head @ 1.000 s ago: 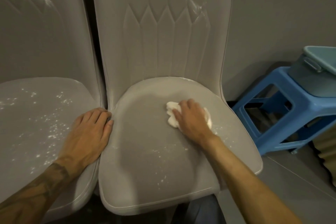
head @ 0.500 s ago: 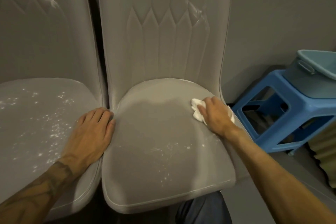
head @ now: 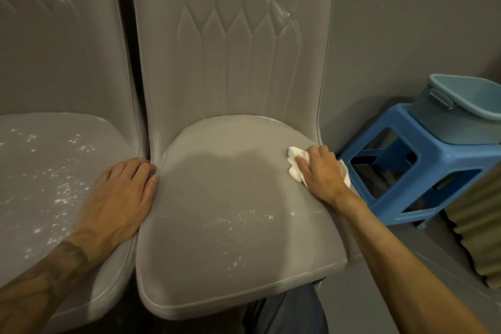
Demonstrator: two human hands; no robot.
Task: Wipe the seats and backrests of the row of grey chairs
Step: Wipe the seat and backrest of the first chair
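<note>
grey wall (head: 406, 22) backs two chairs (head: 230, 62). right hand (head: 321, 172) grips a cloth (head: 294, 156) on the right seat (head: 230, 219); left hand (head: 122, 195) lies flat on the left seat (head: 40, 171).

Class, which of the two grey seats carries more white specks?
The left seat: specks scatter across it; the right seat, under the cloth, shows few.

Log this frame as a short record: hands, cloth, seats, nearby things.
left seat: many white specks
right seat: few specks near front
left hand: flat on left seat, holding nothing
right hand: holds white cloth against right seat's right edge
stool: blue, beside right seat, tub on top
</note>
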